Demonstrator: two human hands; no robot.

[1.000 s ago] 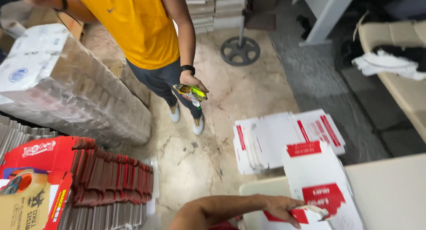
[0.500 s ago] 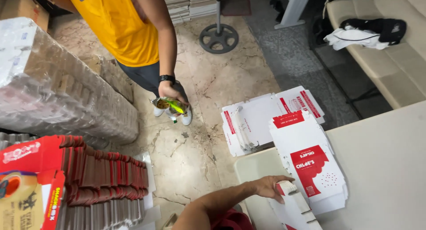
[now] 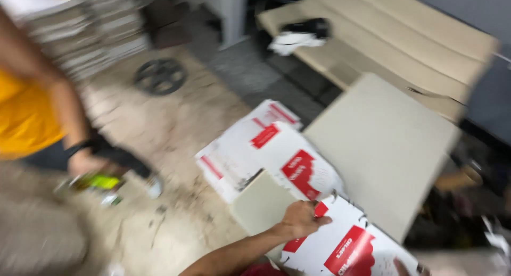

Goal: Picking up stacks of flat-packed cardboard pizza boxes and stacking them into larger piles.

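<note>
A: What is hard to read here?

B: Most of it. The whole view is smeared by motion, so edges run soft. Only one of the wearer's hands shows, the left hand, coming up from the bottom edge on a bare forearm. The right hand is out of frame, so I cannot say how it is set.

A: And the left one?

B: It lies on a flat white carton blank with red panels, fingers curled down over the blank's upper edge. Whether it grips that edge or only presses on it, I cannot tell through the blur.

A: Where is that blank?

B: On the near corner of a pale table, running off the bottom of the frame, so its lower part is cut away. A second blank of the same white and red lies just beyond the hand, overlapping the table corner. Further blanks form a stack on the floor, partly hidden under it.

A: How do the blanks look?

B: Flat, unfolded, glossy white with red blocks of print and notched flaps along the edges.

A: Anyone else?

B: At the left a co-worker in a yellow shirt, cropped by the frame, holds a green and yellow thing too blurred to name. A dark bundle lies on a beige bench behind.
</note>
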